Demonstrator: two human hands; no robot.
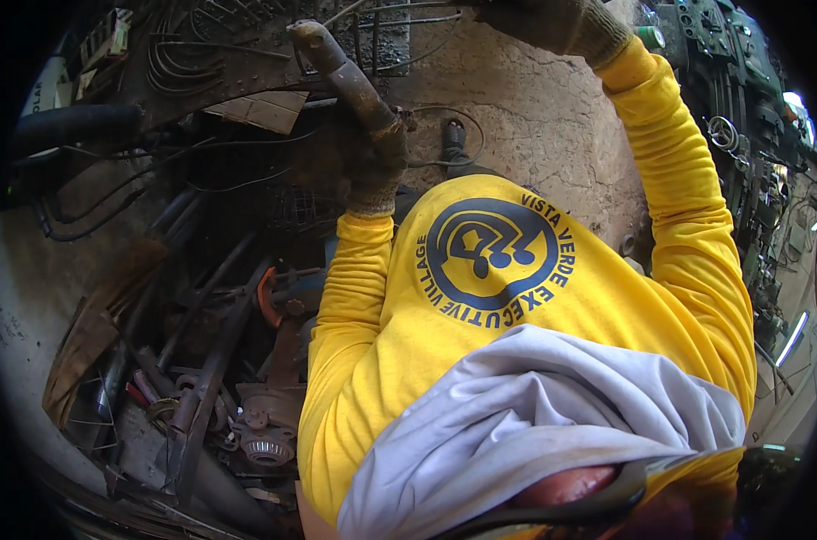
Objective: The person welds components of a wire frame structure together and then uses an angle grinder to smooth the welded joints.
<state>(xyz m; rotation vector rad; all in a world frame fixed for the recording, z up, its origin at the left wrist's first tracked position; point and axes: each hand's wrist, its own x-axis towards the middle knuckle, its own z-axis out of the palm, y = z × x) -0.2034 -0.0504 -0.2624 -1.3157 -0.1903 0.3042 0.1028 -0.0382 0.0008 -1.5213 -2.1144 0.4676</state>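
My left hand (375, 171), in a dirty knit work glove, is closed around a thick, worn, brown rod-like piece (347, 81). That piece slants up and left and ends in a blunt, paler tip; its exact kind does not show. At the top edge, my right hand (561, 27) wears a matching glove. Its fingers are dark and partly cut off by the picture's edge, so their grip is hidden. Thin metal rods (408, 20) run between the two hands, close to the right glove. A dark metal work table (237, 63) lies beyond my left hand.
Curved rods (179, 67) and a cardboard piece (262, 110) lie by the table. A thin cable loop (482, 135) hangs near my foot (454, 135) above the cracked concrete floor (516, 108). Scrap metal and a gear part (266, 447) crowd the left; green machinery (750, 63) stands right.
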